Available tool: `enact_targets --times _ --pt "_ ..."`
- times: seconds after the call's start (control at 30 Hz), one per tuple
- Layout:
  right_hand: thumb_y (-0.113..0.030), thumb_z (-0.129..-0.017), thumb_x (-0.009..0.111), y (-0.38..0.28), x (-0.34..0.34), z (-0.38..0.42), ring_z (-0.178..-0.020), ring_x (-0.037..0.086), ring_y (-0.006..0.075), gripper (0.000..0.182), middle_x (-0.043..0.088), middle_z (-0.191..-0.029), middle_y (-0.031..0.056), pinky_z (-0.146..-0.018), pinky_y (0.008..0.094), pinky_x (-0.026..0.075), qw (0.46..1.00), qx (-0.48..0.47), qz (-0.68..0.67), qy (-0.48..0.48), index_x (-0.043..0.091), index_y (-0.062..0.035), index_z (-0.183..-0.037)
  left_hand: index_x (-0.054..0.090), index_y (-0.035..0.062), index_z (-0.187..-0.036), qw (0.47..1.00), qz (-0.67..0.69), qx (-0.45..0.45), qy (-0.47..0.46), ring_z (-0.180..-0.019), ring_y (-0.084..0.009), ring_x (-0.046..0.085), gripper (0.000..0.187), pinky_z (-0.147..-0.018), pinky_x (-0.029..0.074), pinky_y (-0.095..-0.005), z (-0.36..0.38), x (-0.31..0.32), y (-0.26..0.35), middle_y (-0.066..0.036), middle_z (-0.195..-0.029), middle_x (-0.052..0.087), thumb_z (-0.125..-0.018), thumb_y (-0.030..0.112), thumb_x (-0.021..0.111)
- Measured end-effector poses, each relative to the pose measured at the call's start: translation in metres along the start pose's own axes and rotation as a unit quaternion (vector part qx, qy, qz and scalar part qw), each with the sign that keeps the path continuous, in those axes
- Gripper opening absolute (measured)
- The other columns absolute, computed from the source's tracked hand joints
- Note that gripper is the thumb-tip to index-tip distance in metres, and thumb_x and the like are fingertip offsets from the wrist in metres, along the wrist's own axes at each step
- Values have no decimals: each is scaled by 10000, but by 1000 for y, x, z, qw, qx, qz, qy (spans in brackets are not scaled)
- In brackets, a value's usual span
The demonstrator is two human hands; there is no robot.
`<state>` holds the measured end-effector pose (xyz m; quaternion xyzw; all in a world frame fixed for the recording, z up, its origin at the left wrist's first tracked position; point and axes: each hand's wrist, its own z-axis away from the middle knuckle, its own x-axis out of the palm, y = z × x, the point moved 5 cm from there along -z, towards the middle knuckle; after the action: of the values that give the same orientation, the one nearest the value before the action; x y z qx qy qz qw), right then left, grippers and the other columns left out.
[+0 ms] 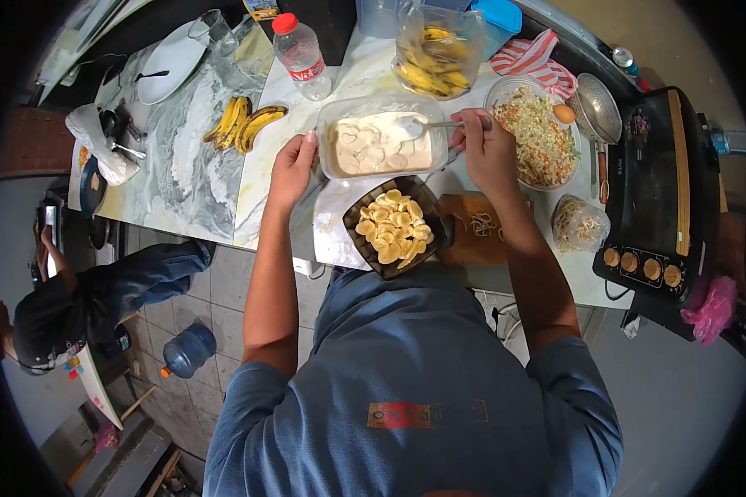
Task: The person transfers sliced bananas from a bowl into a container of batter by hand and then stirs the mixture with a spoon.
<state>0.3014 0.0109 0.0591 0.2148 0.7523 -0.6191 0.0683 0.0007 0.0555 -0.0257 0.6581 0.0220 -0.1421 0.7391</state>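
A clear plastic container [326, 159] of creamy white batter with round banana slices in it sits on the marble counter before me. My left hand [293, 170] grips its left side, thumb up by the rim. In my right hand [485, 151] is a metal spoon [441, 125], its bowl coated with batter and resting over the mixture near the container's right side. Nearer to my body, a dark square bowl [365, 241] holds many banana slices [394, 222].
Right: a bowl of shredded vegetables [532, 141] with an egg [564, 113], a bag of sprouts [578, 224], a cutting board [472, 244], a toaster oven [646, 174]. Behind: bagged bananas [433, 66], a bottle [302, 62]. Left: loose bananas [244, 126], a plate [172, 66], another person [83, 306].
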Motion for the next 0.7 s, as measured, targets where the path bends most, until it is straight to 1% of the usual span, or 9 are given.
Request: enact_targets --times 0.27,0.3,0.37,0.4,0.43,0.5,0.53,0.67,0.7 --pt "-169 -995 514 -13 7 2 -567 615 114 224 630 -634 70 -557 259 477 998 -53 37 5 646 8 -955 528 55 -736 1000 -3 8 2 -635 -79 420 426 -615 364 -242 4 -2 1 23 -666 469 -1028 356 456" --pt "-169 -995 514 -11 11 2 -567 615 114 224 630 -634 70 -557 259 477 998 -54 36 4 646 8 -955 539 45 -753 1000 6 19 3 -621 -72 402 421 -587 353 -240 4 -2 -1 30 -659 465 -1021 363 475" --pt "-144 -975 538 -16 23 0 -575 633 127 191 643 -645 79 -557 269 480 991 -131 14 -19 647 12 -957 549 34 -770 999 14 34 5 -606 -64 385 418 -560 342 -238 3 -3 -1 37 -652 461 -1014 369 495" --pt "-123 -942 577 -16 29 0 -626 666 207 146 668 -714 115 -587 313 497 994 -102 9 -39 650 0 -970 548 35 -769 1000 11 23 4 -605 -62 381 417 -557 339 -239 2 -2 -2 37 -652 459 -1014 368 495" --pt "-123 -942 577 -17 34 -3 -626 666 207 146 668 -714 115 -587 313 497 994 -106 10 -39 650 0 -970 547 35 -768 1000 9 12 3 -604 -61 377 416 -555 337 -239 2 -2 -3 38 -651 457 -1014 367 495" --pt "-121 -922 600 -18 47 -6 -697 670 292 127 676 -793 148 -632 355 508 987 -149 37 -55 651 -21 -982 547 35 -769 1000 16 13 1 -603 -59 375 415 -552 334 -239 3 0 -2 39 -652 457 -1014 366 496" --pt "-115 -902 622 -16 52 -9 -740 651 346 121 673 -855 168 -674 381 508 987 -140 47 -70 652 -37 -990 548 34 -770 1000 23 13 -1 -602 -58 372 414 -550 331 -239 3 -1 -2 40 -652 457 -1014 365 496" --pt "-137 -925 589 -14 64 -21 -694 661 299 134 676 -797 146 -672 358 508 979 -176 62 -87 654 -32 -975 537 47 -743 1000 -1 -10 -2 -633 -75 430 420 -616 373 -238 4 -3 3 24 -664 479 -1025 348 462" --pt "-159 -943 563 -6 66 -25 -671 660 260 162 674 -757 126 -665 341 508 990 -98 37 -93 653 -26 -965 539 46 -744 1000 1 -9 2 -635 -75 431 421 -618 375 -239 4 -3 3 24 -664 480 -1025 350 463"
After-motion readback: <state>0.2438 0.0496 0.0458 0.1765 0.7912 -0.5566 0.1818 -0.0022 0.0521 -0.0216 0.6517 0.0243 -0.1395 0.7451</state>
